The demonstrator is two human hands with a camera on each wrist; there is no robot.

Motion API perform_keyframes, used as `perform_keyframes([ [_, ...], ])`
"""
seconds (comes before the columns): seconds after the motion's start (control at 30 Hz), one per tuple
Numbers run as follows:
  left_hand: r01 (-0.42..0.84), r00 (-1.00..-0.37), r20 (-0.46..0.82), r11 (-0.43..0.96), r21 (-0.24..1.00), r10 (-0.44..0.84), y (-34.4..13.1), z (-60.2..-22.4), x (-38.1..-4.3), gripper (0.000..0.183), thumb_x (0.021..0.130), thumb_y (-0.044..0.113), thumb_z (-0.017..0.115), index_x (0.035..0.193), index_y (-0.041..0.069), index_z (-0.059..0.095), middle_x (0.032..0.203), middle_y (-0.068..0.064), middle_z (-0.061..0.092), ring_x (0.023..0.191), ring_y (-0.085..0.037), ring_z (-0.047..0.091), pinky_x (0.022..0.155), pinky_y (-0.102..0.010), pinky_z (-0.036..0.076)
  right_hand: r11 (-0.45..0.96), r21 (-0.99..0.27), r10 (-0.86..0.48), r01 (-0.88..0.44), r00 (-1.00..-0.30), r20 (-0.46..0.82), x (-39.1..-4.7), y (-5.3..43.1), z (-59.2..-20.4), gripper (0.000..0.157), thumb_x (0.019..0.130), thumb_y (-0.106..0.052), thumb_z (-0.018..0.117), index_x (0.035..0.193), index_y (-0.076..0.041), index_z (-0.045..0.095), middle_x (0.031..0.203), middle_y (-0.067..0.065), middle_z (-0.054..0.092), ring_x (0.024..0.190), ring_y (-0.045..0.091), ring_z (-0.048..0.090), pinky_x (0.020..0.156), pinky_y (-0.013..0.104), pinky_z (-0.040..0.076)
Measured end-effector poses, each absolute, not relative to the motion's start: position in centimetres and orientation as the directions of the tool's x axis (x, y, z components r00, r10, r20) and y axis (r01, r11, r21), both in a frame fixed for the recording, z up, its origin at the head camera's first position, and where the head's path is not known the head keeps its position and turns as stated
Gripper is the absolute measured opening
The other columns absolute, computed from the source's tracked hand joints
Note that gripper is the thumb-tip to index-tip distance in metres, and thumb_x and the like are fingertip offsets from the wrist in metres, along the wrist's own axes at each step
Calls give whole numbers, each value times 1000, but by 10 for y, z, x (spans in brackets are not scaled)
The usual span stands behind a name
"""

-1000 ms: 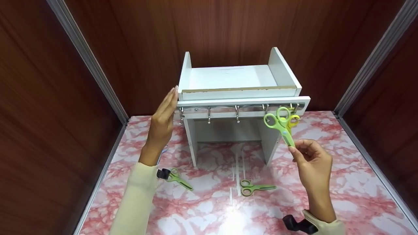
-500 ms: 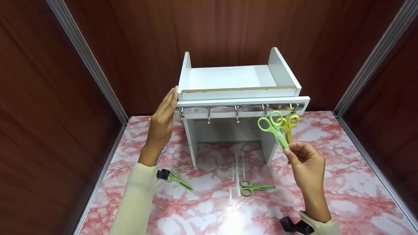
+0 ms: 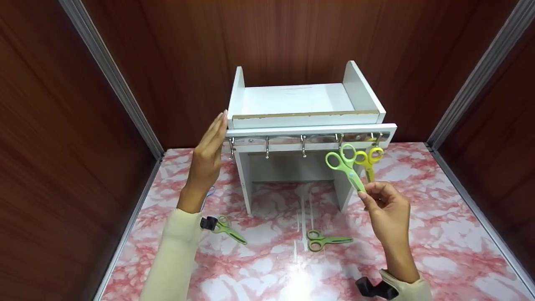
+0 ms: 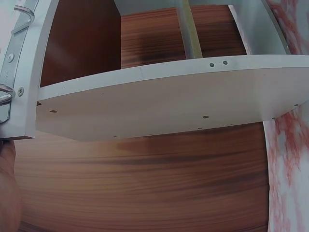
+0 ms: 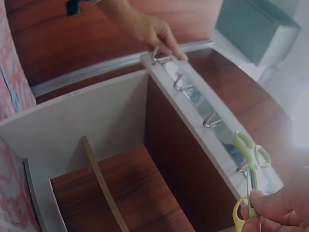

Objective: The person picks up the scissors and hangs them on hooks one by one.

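Note:
My right hand (image 3: pixel 388 213) pinches light green scissors (image 3: pixel 347 167) by the blades, handles upward. The handle loops are in front of a metal hook (image 3: pixel 340 137) on the white rack's (image 3: pixel 305 121) rail; touching or apart, I cannot tell. Yellow scissors (image 3: pixel 368 162) hang at the rail's right end, just behind the green pair. With straight fingers, my left hand (image 3: pixel 205 154) rests against the rail's left end. The right wrist view shows the green scissors (image 5: pixel 251 157) upright by the hook, and part of a yellow loop (image 5: pixel 238 213) below.
Two more green scissors, one at left (image 3: pixel 230 232) and one at centre (image 3: pixel 328 240), lie on the red-and-white marbled table (image 3: pixel 259 271). Something blue (image 3: pixel 210 192) is partly hidden behind the left wrist. Dark wood panels (image 3: pixel 292 33) enclose the back and sides.
My right hand has moved left and slightly down with the green scissors, from in front of the yellow pair toward the neighbouring hook. The left hand has stayed put.

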State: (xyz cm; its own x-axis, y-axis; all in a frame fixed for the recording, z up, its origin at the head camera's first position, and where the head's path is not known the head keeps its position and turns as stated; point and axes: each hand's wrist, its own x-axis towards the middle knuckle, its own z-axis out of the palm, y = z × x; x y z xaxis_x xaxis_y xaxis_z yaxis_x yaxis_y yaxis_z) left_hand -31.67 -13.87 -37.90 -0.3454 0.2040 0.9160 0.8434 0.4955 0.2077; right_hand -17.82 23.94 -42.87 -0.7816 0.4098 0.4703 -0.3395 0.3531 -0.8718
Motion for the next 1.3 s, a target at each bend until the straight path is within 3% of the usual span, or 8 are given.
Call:
perform_keyframes([
  [0.43, 843, -352, 913, 494, 213, 206, -138, -379, -316, 46, 100, -11, 52, 145, -2, 52, 151, -15, 51, 141, -31, 46, 117, -37, 38, 358, -869, 391, -342, -790, 472, -180, 238, -430, 14, 82, 15, 76, 91, 8, 69, 76, 6, 68, 59, 7, 61, 53, 15, 52],
  [1.3, 851, -345, 916, 480, 213, 205, -139, -380, -318, 47, 99, -13, 51, 145, -3, 52, 151, -16, 51, 141, -32, 46, 117, -38, 38, 395, -875, 402, -279, -804, 438, -187, 237, -437, 14, 83, 13, 76, 95, 11, 68, 83, 17, 70, 66, 3, 61, 54, 12, 51],
])
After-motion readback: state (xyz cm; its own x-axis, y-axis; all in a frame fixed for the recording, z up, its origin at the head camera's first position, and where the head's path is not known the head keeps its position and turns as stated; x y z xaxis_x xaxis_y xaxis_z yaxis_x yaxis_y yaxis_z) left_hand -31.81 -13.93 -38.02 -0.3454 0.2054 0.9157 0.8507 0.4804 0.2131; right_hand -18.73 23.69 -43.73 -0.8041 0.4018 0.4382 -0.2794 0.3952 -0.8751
